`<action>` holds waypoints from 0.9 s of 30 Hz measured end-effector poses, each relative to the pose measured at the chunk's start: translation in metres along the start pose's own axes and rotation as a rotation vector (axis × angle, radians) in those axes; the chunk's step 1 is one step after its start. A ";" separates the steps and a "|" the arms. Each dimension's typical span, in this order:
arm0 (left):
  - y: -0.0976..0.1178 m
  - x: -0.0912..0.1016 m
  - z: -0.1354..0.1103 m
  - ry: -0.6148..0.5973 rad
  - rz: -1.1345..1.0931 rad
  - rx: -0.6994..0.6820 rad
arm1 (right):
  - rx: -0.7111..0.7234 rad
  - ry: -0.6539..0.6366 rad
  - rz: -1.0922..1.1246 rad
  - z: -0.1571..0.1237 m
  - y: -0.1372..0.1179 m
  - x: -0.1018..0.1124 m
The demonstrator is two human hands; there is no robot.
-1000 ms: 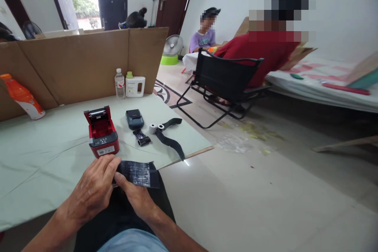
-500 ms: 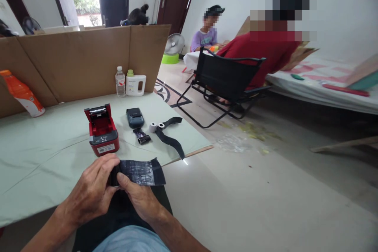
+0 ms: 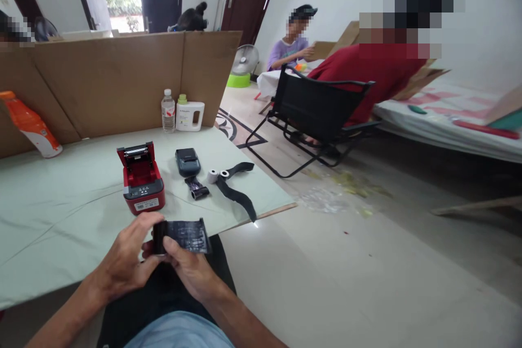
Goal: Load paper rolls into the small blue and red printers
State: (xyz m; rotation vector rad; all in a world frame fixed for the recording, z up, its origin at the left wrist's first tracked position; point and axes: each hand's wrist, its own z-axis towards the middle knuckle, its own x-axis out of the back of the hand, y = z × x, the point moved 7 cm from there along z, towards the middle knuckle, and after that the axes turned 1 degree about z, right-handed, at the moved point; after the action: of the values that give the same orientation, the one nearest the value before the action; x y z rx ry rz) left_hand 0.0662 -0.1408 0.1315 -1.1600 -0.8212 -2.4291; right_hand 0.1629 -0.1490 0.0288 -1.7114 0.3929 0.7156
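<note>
Above my lap, close to the table's front edge, my left hand (image 3: 129,253) has its fingers closed around the rolled end of a black paper roll (image 3: 187,235). My right hand (image 3: 190,267) grips the same roll from below, its thumb pressed on the strip beside the coil. A short loose end with greyish streaks sticks out to the right. Just beyond my hands stands a small red and black label printer (image 3: 143,187), its lid raised. Behind and right of it is a closed dark portable printer (image 3: 188,162), with a small dark roll (image 3: 198,190) in front.
Two small white rolls (image 3: 212,176) lie by black strips (image 3: 236,196) near the table's right edge. A cardboard screen (image 3: 122,87) stands behind a water bottle (image 3: 168,111), a white jug (image 3: 190,116) and an orange bottle (image 3: 35,125). A person in red sits in a black chair (image 3: 322,103).
The loose end of the black roll has become shorter as more is wound onto the coil. My left fingers have shifted on it. The view has turned slightly left.
</note>
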 end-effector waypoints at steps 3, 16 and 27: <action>-0.003 0.013 -0.002 0.094 -0.126 0.101 | -0.082 -0.197 0.200 -0.007 -0.013 -0.025; 0.015 0.025 0.009 0.110 0.026 -0.052 | 0.042 -0.194 0.156 -0.004 -0.029 -0.031; 0.011 0.003 0.004 -0.004 0.199 -0.123 | 0.150 -0.005 -0.103 0.002 -0.009 -0.001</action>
State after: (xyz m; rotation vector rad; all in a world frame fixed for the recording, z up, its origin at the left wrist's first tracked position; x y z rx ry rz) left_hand 0.0728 -0.1471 0.1397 -1.2280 -0.5351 -2.3399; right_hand 0.1670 -0.1444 0.0358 -1.5761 0.3443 0.6002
